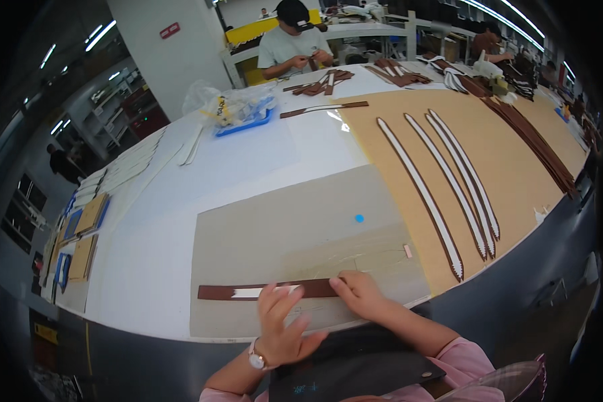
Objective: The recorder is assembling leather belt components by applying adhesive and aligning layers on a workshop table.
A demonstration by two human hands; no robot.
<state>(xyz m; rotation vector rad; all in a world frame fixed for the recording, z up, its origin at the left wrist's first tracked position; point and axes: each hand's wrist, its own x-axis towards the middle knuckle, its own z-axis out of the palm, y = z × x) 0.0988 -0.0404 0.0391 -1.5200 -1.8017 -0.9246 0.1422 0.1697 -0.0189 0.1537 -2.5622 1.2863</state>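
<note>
A brown leather-like strip (218,292) with a white inlay along its middle lies flat on the grey mat (268,234), close to the table's near edge. Over the white part hovers my left hand (283,325), fingers spread and nothing held; whether its fingertips touch the strip I cannot tell. At the strip's right end, my right hand (360,296) has thumb and curled fingers closed on it, covering that tip. A wristwatch (256,356) is on my left wrist.
Long brown-and-white straps (419,194) lie on the tan board (516,181) to the right. A blue tray (244,126) with plastic bags stands further back. Across the table a person (295,47) handles brown pieces beside a pile of strips (325,84). Small boxes (82,258) line the left edge.
</note>
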